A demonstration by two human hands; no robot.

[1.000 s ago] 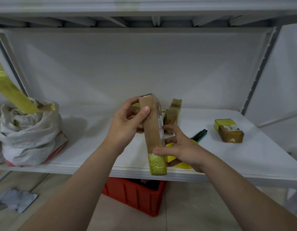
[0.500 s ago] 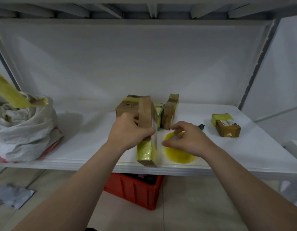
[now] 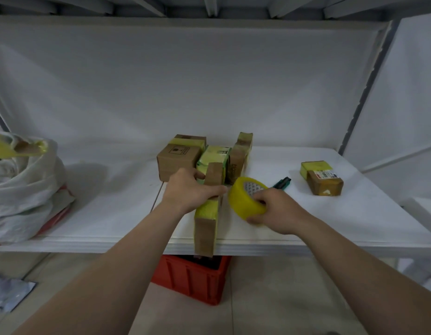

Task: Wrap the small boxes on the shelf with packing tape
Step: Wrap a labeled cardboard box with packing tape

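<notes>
A long brown cardboard box (image 3: 206, 228) with a band of yellow tape lies on the white shelf (image 3: 113, 213), its near end past the front edge. My left hand (image 3: 190, 189) grips it around the middle. Just to its right, my right hand (image 3: 274, 209) holds a yellow roll of packing tape (image 3: 243, 199) lifted on edge. Behind stand three more boxes: a brown carton (image 3: 178, 158), a yellow-wrapped box (image 3: 214, 155) and an upright taped box (image 3: 241, 155). A taped small box (image 3: 322, 177) lies at the right.
A dark green cutter (image 3: 283, 182) lies on the shelf behind the tape roll. A white sack (image 3: 23, 189) with a yellow-taped piece sits at the shelf's left end. A red crate (image 3: 192, 279) stands on the floor below. Metal uprights frame both sides.
My left hand has laid the long box down from upright onto the shelf. My right hand let go of the box, reached to the flat tape roll and lifted it on edge.
</notes>
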